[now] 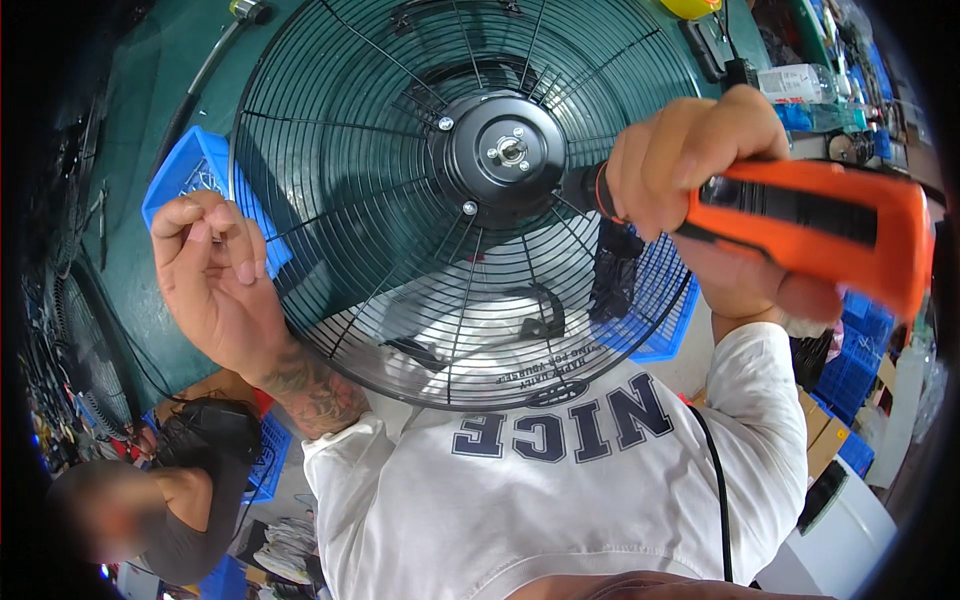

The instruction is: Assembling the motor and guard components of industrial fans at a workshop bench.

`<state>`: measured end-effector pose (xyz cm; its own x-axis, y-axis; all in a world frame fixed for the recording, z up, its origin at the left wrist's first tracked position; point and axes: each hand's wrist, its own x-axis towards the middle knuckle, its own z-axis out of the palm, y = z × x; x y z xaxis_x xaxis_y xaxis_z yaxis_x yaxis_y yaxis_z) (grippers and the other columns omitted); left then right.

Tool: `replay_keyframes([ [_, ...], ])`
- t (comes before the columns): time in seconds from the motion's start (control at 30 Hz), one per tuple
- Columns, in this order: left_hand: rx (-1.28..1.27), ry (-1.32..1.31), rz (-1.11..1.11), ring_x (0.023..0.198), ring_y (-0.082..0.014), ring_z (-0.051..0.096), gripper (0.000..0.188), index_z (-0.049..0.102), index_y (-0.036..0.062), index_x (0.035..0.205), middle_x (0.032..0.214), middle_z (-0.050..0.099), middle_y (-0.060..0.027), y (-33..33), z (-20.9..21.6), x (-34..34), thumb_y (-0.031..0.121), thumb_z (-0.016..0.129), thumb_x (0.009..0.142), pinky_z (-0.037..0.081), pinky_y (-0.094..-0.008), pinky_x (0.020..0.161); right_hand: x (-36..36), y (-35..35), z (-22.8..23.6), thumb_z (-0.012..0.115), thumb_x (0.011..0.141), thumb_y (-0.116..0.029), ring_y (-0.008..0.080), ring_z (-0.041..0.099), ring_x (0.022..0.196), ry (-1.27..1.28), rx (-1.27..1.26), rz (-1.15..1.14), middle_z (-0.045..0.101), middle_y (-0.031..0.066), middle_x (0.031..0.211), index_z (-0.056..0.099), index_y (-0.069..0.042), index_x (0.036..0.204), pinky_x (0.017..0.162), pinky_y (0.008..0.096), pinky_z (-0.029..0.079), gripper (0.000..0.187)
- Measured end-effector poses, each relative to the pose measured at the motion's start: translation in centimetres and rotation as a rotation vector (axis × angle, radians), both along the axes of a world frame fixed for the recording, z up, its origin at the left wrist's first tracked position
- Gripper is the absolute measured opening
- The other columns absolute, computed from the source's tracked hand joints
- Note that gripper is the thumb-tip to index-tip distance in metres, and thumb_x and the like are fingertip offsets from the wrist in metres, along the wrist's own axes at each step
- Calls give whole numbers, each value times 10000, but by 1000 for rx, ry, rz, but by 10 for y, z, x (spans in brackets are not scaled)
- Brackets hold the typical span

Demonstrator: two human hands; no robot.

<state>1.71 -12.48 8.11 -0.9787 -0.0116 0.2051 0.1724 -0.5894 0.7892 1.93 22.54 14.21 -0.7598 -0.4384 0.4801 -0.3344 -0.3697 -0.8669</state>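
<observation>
The fan guard, a round dark wire grille with a black hub, fills the upper centre of the frame and stands propped against the person's white shirt. The right hand, at upper right, has its fingers clenched around an orange power screwdriver whose black nose points toward the hub. The left hand, at left beside the guard's rim, has its fingers pinched together, perhaps on a small part too tiny to tell.

With neither hand steadying it, the guard could tip or roll, and the tool's tip could slip off a hub screw and skid along the wires.

A blue plastic crate lies behind the rim at upper left on the green tabletop. More blue crates stack at the right edge, cardboard boxes below them, and a clear bottle is in the upper right.
</observation>
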Motion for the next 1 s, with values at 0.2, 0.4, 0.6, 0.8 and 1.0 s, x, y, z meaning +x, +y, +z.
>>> replay_keyframes([
  [0.2, -125, -86, 165, 547, -84, 411, 145, 598, -36, 1055, 907, 617, -127, 9, 0, 4, -8, 511, 942, 349, -225, 492, -6, 0, 3, 658, 647, -888, 151, 555, 607, -64, 75, -24, 566, 46, 826, 516, -36, 1155, 552, 288, 451, 1002],
  [0.4, -175, -90, 192, 532, -48, 452, 112, 636, 12, 1009, 844, 677, -74, 23, 3, -5, -3, 542, 951, 362, -205, 478, 3, -2, -1, 718, 697, -804, 170, 548, 635, -88, -51, -37, 546, 68, 800, 523, -32, 1029, 586, 309, 454, 863],
  [0.6, -266, -170, 210, 516, -64, 470, 155, 621, -20, 1001, 852, 677, -103, 23, 7, 3, -37, 480, 940, 385, -211, 488, 7, 0, -1, 755, 748, -718, 165, 557, 649, -221, -59, -105, 536, 54, 804, 509, -31, 1054, 627, 299, 458, 791],
  [0.8, -368, -134, 191, 526, -42, 465, 120, 634, -3, 1027, 862, 680, -75, 24, 7, 1, 9, 527, 974, 365, -191, 485, 10, -7, 10, 768, 777, -657, 175, 595, 656, -209, -72, -123, 558, 70, 777, 530, -20, 1043, 652, 332, 528, 731],
  [1.0, -669, -15, 437, 644, -13, 525, 145, 648, 3, 1106, 901, 690, -53, 0, 5, 6, 35, 591, 976, 410, -185, 567, 4, 11, 13, 859, 796, -413, 215, 674, 699, 109, 49, 131, 628, 95, 773, 597, 0, 1066, 701, 351, 581, 558],
])
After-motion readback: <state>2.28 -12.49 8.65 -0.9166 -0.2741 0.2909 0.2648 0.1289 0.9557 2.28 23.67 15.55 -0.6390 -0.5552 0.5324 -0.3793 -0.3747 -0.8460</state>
